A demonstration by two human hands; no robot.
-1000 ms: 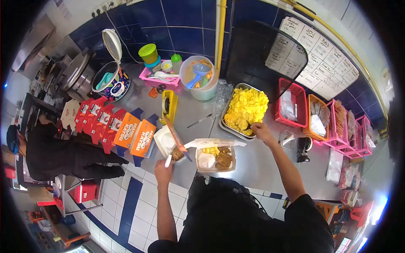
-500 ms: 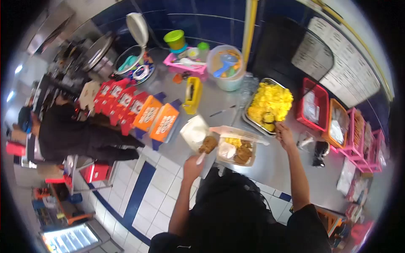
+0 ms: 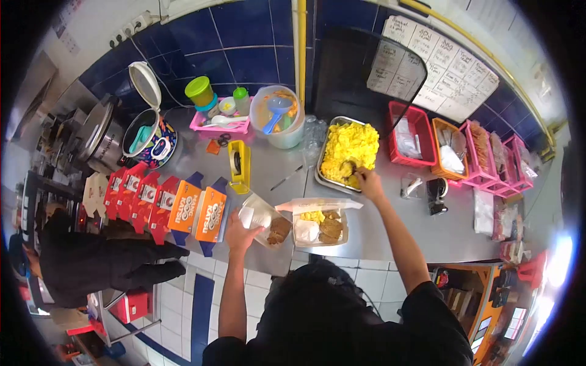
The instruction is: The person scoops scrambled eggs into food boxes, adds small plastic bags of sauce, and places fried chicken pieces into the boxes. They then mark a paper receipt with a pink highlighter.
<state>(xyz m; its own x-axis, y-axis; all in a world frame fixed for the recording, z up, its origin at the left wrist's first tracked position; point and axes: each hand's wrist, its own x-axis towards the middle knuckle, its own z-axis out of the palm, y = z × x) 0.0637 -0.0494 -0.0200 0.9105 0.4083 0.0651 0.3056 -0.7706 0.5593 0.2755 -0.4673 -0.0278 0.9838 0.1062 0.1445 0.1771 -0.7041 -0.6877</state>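
Note:
My right hand [image 3: 368,182] is closed on the handle of a spoon [image 3: 348,168], whose bowl rests in the yellow scrambled egg [image 3: 353,145] in a metal tray [image 3: 325,180]. Toward the left, my left hand [image 3: 242,232] touches an open food box [image 3: 261,210] that holds white rice and brown fried meat [image 3: 279,231]; its thumb and fingers are apart at the box's left side. Between the hands stands a second open box [image 3: 342,239] with rice [image 3: 306,231], egg and brown pieces of meat.
Red and orange folded boxes [image 3: 211,213] line the left counter. Behind are a yellow tape dispenser [image 3: 240,168], a bucket [image 3: 287,135] with a blue scoop and a rice cooker [image 3: 160,145]. Baskets [image 3: 414,160] stand at right. A person in black [image 3: 91,259] is far left.
The camera view has turned, shifting the scene. My left hand has gone from beside the fried meat to the left side of its box. My right hand remains at the egg tray with the spoon.

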